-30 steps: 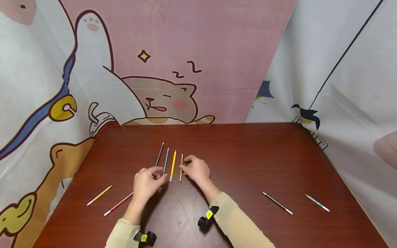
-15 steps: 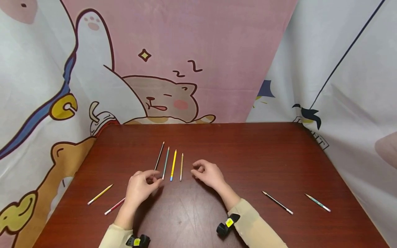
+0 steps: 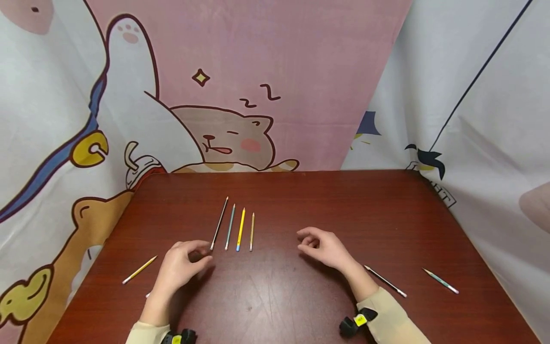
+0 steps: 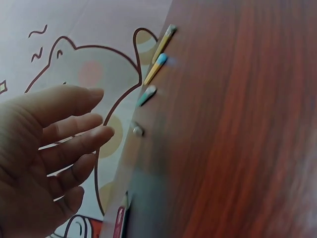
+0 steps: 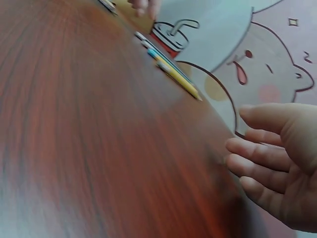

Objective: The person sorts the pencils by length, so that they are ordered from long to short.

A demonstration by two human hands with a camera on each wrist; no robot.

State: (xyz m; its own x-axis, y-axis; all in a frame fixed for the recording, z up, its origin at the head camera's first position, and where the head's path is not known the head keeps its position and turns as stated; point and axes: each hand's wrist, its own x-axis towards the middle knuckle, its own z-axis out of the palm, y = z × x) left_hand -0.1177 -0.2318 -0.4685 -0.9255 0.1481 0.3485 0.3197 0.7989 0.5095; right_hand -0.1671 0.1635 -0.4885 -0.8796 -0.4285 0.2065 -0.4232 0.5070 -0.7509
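Empty-handed, both sides

Holding nothing in the loosely curved left hand (image 3: pixel 177 268), near the farther black pencil (image 3: pixel 220 222), nor in the relaxed right hand (image 3: pixel 330 252), well apart from the gold pencil (image 3: pixel 252 232) (on the wood-grained table (image 3: pixel 275 301), beside the blue-ended yellow pencil (image 3: pixel 241 230)).

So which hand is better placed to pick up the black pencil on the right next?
The right hand, I'd say: it is free, and that black pencil lies close by. The left hand is also free but farther away, near the other black pencil.
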